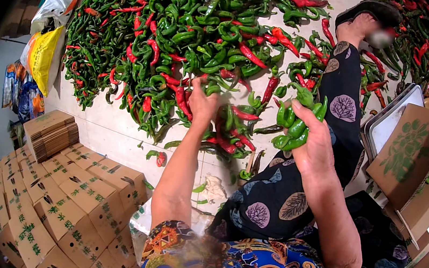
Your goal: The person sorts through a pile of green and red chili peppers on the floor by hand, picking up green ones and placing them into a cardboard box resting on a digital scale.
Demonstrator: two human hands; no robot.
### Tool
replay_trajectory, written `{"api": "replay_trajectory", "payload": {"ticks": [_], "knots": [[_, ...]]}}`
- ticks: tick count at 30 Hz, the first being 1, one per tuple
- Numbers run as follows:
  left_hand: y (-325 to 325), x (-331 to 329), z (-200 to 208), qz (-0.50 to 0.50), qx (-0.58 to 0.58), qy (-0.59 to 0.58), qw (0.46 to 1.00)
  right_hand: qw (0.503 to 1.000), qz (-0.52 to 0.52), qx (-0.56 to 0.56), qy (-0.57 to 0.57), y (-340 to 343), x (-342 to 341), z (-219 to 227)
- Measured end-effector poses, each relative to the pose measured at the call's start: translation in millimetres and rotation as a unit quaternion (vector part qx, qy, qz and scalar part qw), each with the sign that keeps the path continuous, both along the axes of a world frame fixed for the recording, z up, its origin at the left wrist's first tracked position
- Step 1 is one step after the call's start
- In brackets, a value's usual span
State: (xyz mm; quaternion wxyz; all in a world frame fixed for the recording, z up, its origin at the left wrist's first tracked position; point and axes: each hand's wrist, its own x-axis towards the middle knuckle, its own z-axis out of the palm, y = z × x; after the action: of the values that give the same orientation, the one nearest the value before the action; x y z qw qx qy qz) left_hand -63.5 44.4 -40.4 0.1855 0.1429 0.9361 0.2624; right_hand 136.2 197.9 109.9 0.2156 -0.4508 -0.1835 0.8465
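Note:
A broad heap of green and red chili peppers [173, 36] covers the pale floor in front of me. My left hand [203, 101] reaches to the near edge of this heap, its fingers closed at a green chili pepper, with red ones just left of it. Several green chili peppers [297, 130] are bunched in my right hand [315, 144], fingers wrapped around them and thumb on top. Between the hands lies a small cluster of red and dark chili peppers [231, 133]. The fingertips of my left hand are partly hidden.
My patterned trouser leg [339, 91] stretches out at the right, beside a second chili heap [427, 43]. An open cardboard box [408, 143] stands at a metal scale tray [390, 116]. Stacked cartons [71, 191] fill the lower left. A yellow sack [44, 57] stands far left.

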Motion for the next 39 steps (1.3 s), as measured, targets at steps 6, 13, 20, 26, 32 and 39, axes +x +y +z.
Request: {"api": "replay_trajectory", "payload": {"ticks": [6, 13, 20, 26, 32, 39], "knots": [[-20.0, 25.8, 47.5, 0.037, 0.224, -0.207, 0.952, 1.000, 0.002, -0.012, 0.009, 4.2, 2.0, 3.5], [-23.9, 84.5, 21.9, -0.081, 0.015, 0.017, 0.996, 0.999, 0.023, -0.014, 0.021, 2.1, 1.2, 3.8], [-10.1, 97.9, 5.7, -0.045, -0.042, 0.068, 0.996, 0.999, 0.012, -0.015, -0.028, 0.6, -1.1, -1.4], [-23.4, 71.6, 29.1, 0.106, 0.244, -0.241, 0.933, 0.999, 0.014, -0.027, -0.016, -2.4, -0.6, -5.6], [-22.0, 70.1, 115.2, 0.096, 0.506, -0.495, 0.700, 0.985, 0.130, -0.084, 0.076, 1.0, 7.7, 5.8], [-12.1, 80.9, 157.9, 0.026, 0.521, -0.463, 0.716, 0.951, 0.225, -0.103, 0.186, -12.4, 16.5, 12.2]]}}
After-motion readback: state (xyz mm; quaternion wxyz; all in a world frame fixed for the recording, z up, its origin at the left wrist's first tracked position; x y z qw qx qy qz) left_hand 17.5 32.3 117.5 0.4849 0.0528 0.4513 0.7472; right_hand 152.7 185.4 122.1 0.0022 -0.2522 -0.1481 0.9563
